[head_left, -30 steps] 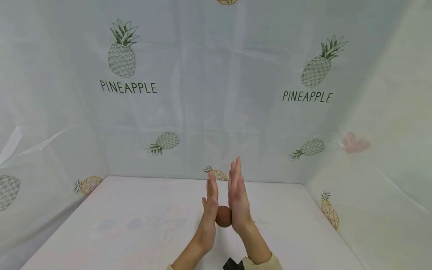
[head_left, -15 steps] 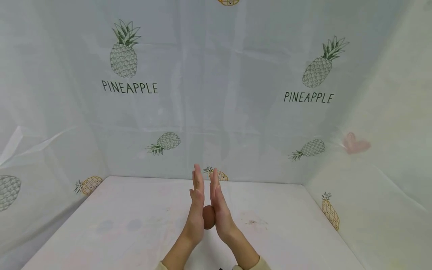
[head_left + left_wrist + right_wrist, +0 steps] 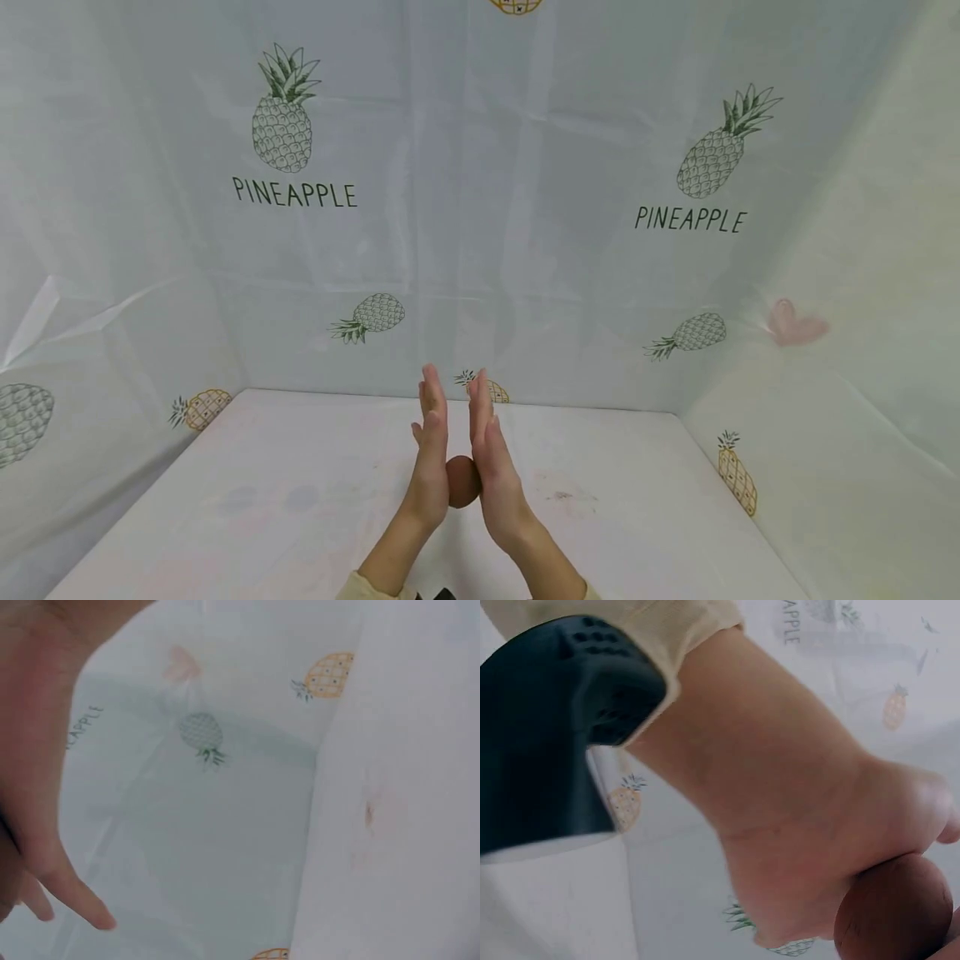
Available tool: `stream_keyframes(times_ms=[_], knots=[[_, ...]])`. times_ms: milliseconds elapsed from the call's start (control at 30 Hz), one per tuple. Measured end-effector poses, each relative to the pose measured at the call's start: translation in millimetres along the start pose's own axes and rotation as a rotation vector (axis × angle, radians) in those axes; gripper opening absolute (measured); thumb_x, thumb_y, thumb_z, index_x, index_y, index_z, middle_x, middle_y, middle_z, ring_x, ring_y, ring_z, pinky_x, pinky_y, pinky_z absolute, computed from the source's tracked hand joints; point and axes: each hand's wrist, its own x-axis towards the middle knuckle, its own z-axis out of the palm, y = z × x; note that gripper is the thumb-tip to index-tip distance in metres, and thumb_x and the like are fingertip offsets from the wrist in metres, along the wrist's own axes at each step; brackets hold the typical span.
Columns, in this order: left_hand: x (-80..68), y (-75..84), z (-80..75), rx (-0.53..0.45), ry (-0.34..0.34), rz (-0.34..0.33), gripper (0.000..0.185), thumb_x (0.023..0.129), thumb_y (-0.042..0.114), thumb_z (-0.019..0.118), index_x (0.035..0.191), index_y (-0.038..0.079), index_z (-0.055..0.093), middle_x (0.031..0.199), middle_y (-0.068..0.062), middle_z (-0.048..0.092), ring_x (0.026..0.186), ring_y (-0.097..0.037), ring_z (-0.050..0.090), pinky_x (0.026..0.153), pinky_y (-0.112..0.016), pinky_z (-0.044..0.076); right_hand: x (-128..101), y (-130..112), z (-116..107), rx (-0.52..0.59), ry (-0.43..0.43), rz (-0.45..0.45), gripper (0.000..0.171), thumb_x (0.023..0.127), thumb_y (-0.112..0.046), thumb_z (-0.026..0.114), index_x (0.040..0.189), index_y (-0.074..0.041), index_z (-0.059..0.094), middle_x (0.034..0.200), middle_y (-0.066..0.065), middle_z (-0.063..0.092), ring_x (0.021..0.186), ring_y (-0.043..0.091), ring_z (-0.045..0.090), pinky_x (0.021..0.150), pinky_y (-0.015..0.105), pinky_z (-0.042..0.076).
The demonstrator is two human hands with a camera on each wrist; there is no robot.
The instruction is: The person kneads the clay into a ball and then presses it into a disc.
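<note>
A small brown ball (image 3: 462,482) is pressed between my two flat palms above the white table (image 3: 285,500). My left hand (image 3: 431,454) stands upright with straight fingers on the ball's left side. My right hand (image 3: 489,458) mirrors it on the right, fingers straight and pointing away from me. In the right wrist view the brown ball (image 3: 895,911) shows under the heel of the right hand (image 3: 795,825). The left wrist view shows only the left hand (image 3: 37,757) with extended fingers; the ball is hidden there.
A pale cloth printed with pineapples (image 3: 281,133) covers the back wall and both side walls, boxing in the table. A faint brownish stain (image 3: 562,496) marks the table to the right of the hands. A black wrist device (image 3: 540,727) sits on the right forearm.
Both hands with the ball have shifted left. The palms have slid against each other and now stand more level, the ball still pressed between them.
</note>
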Motion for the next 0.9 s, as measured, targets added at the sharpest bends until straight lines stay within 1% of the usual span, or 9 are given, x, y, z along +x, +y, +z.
stream_keyframes(times_ms=[133,167,267,367,500,567,667,800,900], knots=[[-1.7,-3.7,5.7,0.026,-0.012,-0.029,0.060,0.113,0.046,0.005,0.169,0.033,-0.014,0.173,0.020,-0.019,0.159,-0.010,-0.026,0.118,-0.066,-0.029,-1.1,-5.7,-5.1,-0.022,0.026,-0.023,0.054,0.112,-0.053,-0.003,0.166,-0.051,-0.009,0.176,-0.016,-0.011,0.163,0.012,-0.015,0.121,0.070,-0.021],[-2.5,-4.6,7.6,0.026,-0.019,-0.033,0.060,0.113,0.046,0.005,0.168,0.034,-0.014,0.174,0.020,-0.019,0.160,-0.010,-0.025,0.118,-0.067,-0.028,-0.9,-6.9,-6.8,-0.023,0.031,-0.030,0.054,0.112,-0.052,-0.003,0.166,-0.050,-0.009,0.176,-0.016,-0.011,0.163,0.012,-0.015,0.121,0.069,-0.021],[-4.9,-5.8,13.5,0.005,-0.050,-0.033,0.057,0.114,0.043,0.007,0.168,0.040,-0.012,0.174,0.020,-0.017,0.160,-0.010,-0.024,0.118,-0.067,-0.028,-0.5,-9.4,-12.2,-0.013,0.048,-0.051,0.055,0.112,-0.051,-0.002,0.167,-0.047,-0.010,0.176,-0.016,-0.010,0.163,0.012,-0.013,0.122,0.067,-0.020],[-7.7,-6.5,18.7,-0.028,-0.079,-0.025,0.057,0.114,0.040,0.006,0.168,0.040,-0.011,0.175,0.019,-0.016,0.161,-0.011,-0.022,0.118,-0.068,-0.027,0.8,-9.8,-17.5,-0.006,0.069,-0.067,0.056,0.113,-0.051,0.000,0.167,-0.046,-0.011,0.176,-0.017,-0.010,0.163,0.014,-0.013,0.124,0.064,-0.019],[-12.2,-3.4,24.7,-0.062,-0.115,-0.019,0.056,0.115,0.038,0.005,0.169,0.036,-0.012,0.175,0.018,-0.017,0.162,-0.014,-0.022,0.118,-0.069,-0.027,3.5,-7.3,-25.2,-0.008,0.107,-0.070,0.056,0.112,-0.051,0.001,0.167,-0.047,-0.010,0.176,-0.017,-0.009,0.164,0.017,-0.012,0.125,0.064,-0.018],[-14.1,-0.4,27.2,-0.067,-0.131,-0.011,0.056,0.115,0.037,0.004,0.169,0.037,-0.012,0.175,0.018,-0.017,0.162,-0.016,-0.022,0.118,-0.069,-0.027,5.2,-4.6,-29.3,-0.004,0.127,-0.066,0.057,0.112,-0.051,0.002,0.168,-0.045,-0.011,0.176,-0.018,-0.009,0.164,0.017,-0.012,0.125,0.064,-0.018],[-16.5,4.8,29.9,-0.065,-0.152,0.007,0.056,0.115,0.035,0.003,0.168,0.039,-0.012,0.175,0.018,-0.017,0.162,-0.013,-0.022,0.118,-0.067,-0.027,8.2,0.9,-34.8,0.005,0.149,-0.063,0.058,0.113,-0.051,0.003,0.168,-0.043,-0.012,0.176,-0.016,-0.010,0.164,0.018,-0.014,0.124,0.066,-0.018],[-16.8,11.1,30.6,-0.052,-0.156,0.030,0.056,0.114,0.034,0.003,0.168,0.039,-0.012,0.176,0.017,-0.017,0.161,-0.010,-0.022,0.119,-0.066,-0.027,11.8,9.1,-38.1,0.039,0.134,-0.044,0.059,0.113,-0.051,0.003,0.168,-0.040,-0.014,0.176,-0.013,-0.013,0.163,0.021,-0.017,0.123,0.068,-0.019],[-15.4,13.6,26.7,-0.045,-0.138,0.041,0.057,0.113,0.037,0.003,0.169,0.037,-0.011,0.176,0.016,-0.016,0.161,-0.011,-0.022,0.119,-0.065,-0.028,13.3,15.0,-34.3,0.049,0.098,-0.006,0.060,0.113,-0.052,0.003,0.168,-0.039,-0.015,0.175,-0.015,-0.016,0.163,0.018,-0.019,0.122,0.068,-0.021]])
